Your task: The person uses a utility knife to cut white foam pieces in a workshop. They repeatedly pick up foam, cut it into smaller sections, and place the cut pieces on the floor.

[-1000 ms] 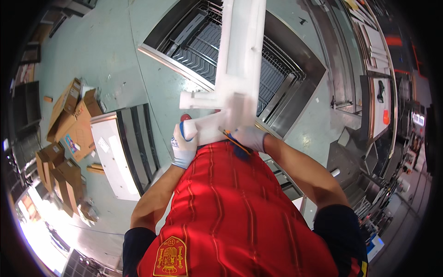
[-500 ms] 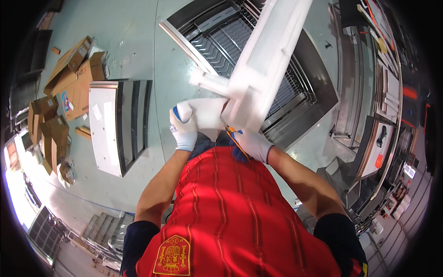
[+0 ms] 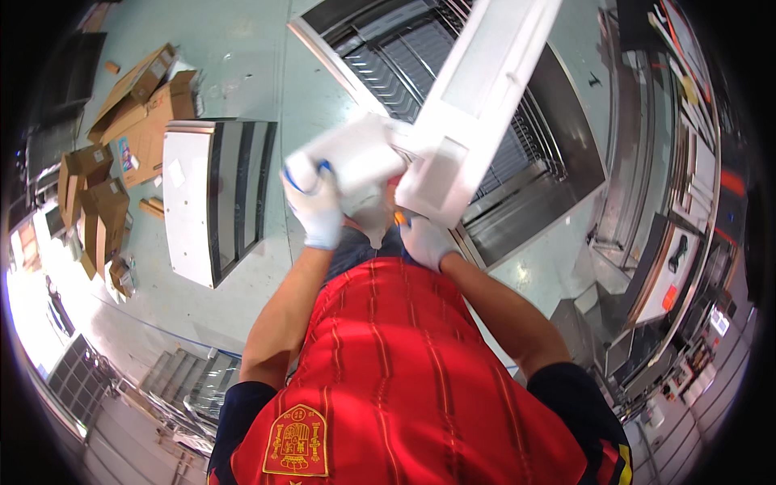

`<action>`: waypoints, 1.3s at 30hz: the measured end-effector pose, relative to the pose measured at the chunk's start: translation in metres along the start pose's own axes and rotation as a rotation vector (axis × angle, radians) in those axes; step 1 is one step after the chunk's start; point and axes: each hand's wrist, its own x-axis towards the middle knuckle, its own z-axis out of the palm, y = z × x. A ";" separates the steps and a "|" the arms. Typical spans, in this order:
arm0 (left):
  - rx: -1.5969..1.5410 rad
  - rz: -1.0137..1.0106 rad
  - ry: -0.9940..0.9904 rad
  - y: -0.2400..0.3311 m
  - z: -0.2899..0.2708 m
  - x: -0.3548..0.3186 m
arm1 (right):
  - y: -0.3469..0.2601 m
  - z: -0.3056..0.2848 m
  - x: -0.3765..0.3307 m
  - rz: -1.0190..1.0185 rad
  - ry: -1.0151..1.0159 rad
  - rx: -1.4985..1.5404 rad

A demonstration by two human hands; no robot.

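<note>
Head view — two gloved hands [image 3: 315,206] [image 3: 426,240], one white panel [image 3: 477,105]

Likely a workshop: concrete floor [image 3: 242,48], scattered cardboard boxes [image 3: 137,105], metal racks [image 3: 517,137].

gloves [image 3: 317,212] white | panel [image 3: 477,105] white | shirt [image 3: 404,380] red, thin dark stripes, gold crest | floor [image 3: 234,48] pale green-grey | boxes [image 3: 137,105] brown | slatted unit [image 3: 214,198] white, black-grey stripes

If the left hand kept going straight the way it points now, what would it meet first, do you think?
Probably the blurred white part that the left hand already grips, with the long white panel beyond; depth is unclear.
</note>
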 end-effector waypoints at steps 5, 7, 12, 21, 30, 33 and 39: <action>-0.220 -0.306 0.043 -0.010 -0.079 0.044 | -0.031 -0.006 -0.021 0.040 -0.107 0.302; -0.437 -0.319 0.023 -0.024 -0.127 0.034 | -0.060 -0.007 -0.020 0.043 -0.139 0.455; -0.570 -0.311 0.164 -0.052 -0.231 -0.018 | -0.172 0.052 0.008 -0.198 -0.037 0.752; -1.084 -0.445 -0.001 -0.083 -0.422 -0.114 | -0.330 0.207 0.026 -0.338 -0.450 0.575; -0.973 -0.343 0.034 -0.128 -0.524 -0.082 | -0.448 0.381 0.071 -0.368 -0.677 0.244; -1.058 -0.464 0.467 -0.169 -0.578 -0.056 | -0.487 0.424 0.111 -0.382 -0.670 0.210; -0.889 -0.615 0.598 -0.259 -0.723 0.003 | -0.553 0.487 0.191 -0.384 -0.633 -0.009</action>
